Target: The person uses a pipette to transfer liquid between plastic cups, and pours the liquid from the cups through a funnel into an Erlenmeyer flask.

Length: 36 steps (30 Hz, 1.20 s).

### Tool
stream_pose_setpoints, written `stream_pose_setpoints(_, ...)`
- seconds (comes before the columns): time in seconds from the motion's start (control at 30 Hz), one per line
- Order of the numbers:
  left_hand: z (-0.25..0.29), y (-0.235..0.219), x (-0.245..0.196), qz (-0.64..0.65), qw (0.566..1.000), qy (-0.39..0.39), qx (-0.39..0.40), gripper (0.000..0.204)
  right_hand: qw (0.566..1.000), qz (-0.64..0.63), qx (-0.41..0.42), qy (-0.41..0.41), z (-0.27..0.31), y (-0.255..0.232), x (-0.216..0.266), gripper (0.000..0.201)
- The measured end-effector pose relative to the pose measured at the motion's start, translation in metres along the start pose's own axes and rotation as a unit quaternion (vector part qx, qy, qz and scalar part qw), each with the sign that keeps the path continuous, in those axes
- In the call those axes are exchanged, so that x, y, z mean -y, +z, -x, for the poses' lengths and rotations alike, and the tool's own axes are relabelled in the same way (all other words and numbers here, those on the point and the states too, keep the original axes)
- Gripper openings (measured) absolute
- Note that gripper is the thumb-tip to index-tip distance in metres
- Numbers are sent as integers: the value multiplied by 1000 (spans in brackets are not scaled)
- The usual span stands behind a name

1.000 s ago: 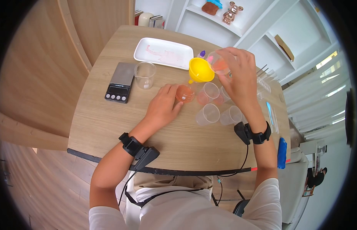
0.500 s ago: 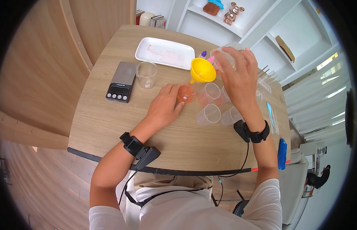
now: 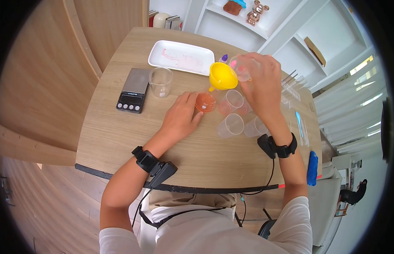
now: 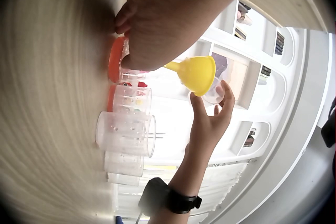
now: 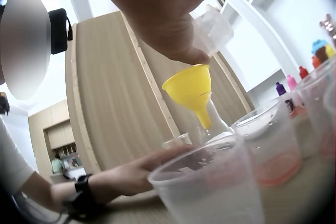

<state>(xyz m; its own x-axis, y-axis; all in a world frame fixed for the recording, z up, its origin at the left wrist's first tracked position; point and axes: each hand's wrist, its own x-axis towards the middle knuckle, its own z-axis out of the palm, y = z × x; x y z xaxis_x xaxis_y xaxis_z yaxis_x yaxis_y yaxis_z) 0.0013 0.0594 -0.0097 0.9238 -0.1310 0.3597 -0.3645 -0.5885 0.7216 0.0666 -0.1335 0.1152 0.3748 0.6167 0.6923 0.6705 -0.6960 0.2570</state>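
My left hand (image 3: 180, 115) rests low at the table and grips the base of a clear flask of orange liquid (image 3: 205, 102), thumb in front and fingers behind. A yellow funnel (image 3: 223, 77) stands tilted in the flask's neck (image 5: 216, 121), its spout pointing down inside. Above the funnel's right edge, my right hand (image 3: 264, 84) holds a clear plastic cup (image 5: 215, 30) tipped toward it, fingertips right at the funnel's rim in the right wrist view. Several clear cups (image 3: 230, 126) stand to the right of the flask, some with pinkish liquid at the bottom.
A digital scale (image 3: 134, 91) and a glass beaker (image 3: 161, 82) stand at left. Behind lies a white tray (image 3: 201, 70) with pink smears. Small dropper bottles, one purple-capped (image 3: 224, 58), stand at the back. A clear rack (image 3: 292, 91) and a blue object (image 3: 312, 168) are at right.
My right hand lifted the cup away and up, then brought it back tipped at the funnel. The orange patch seen in the cup earlier no longer shows. The left hand stayed on the flask.
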Motion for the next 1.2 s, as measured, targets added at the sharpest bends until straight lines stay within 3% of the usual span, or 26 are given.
stream_pose_setpoints(0.03, 0, 0, 0, 0, 1000, 0, 0, 50, 996, -52, 25, 62, 0, -3, 0, 51)
stream_pose_setpoints(0.13, 0, 1, 1, -3, 1000, 6, -4, 50, 990, -69, 12, 120, 8, -2, -12, 56)
stream_pose_setpoints(0.37, 1, 1, 2, -6, 1000, 9, -4, 51, 977, -101, 53, 179, 42, -1, -49, 61)
stream_pose_setpoints(0.53, 1, 2, 3, -8, 1000, 11, -5, 51, 939, -157, 120, 280, 65, 5, -64, 59)
stream_pose_setpoints(0.67, 1, 0, 2, -9, 1000, 8, 0, 52, 929, -186, 126, 295, 79, 8, -79, 59)
stream_pose_setpoints(0.83, 1, 0, 2, -9, 1000, 4, 5, 52, 885, -216, 131, 390, 89, -1, -90, 60)
stream_pose_setpoints(0.97, 1, 0, 1, -13, 1000, 5, 4, 52, 881, -246, 108, 390, 104, 4, -101, 60)
stream_pose_setpoints(1.2, 1, -1, 1, -13, 1000, 3, 8, 52, 869, -235, 152, 409, 112, 4, -101, 60)
